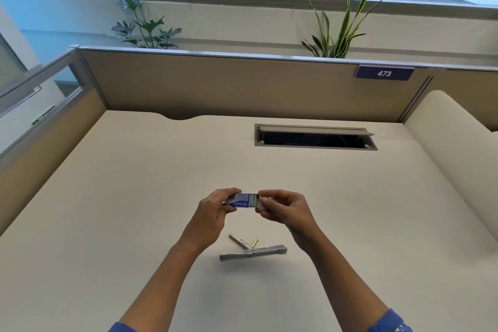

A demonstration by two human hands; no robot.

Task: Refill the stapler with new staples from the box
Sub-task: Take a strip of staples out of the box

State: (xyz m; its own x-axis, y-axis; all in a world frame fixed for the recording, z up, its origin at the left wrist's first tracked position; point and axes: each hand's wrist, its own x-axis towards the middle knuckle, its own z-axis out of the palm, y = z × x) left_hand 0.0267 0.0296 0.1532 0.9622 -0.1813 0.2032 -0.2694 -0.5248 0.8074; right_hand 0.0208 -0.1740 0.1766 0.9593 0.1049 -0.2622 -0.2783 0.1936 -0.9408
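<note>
I hold a small blue and white staple box above the desk, between both hands. My left hand grips the blue sleeve at its left end. My right hand pinches the inner tray, which is slid partly out to the right and shows silver staples. Below my hands a metal stapler lies on the beige desk, swung wide open, with its magazine arm and a brass-coloured pusher sticking up and to the left.
An open cable hatch is sunk in the desk at the back right. Beige partition walls close off the back and both sides, with a sign reading 473. Two plants stand behind the partition under the windows.
</note>
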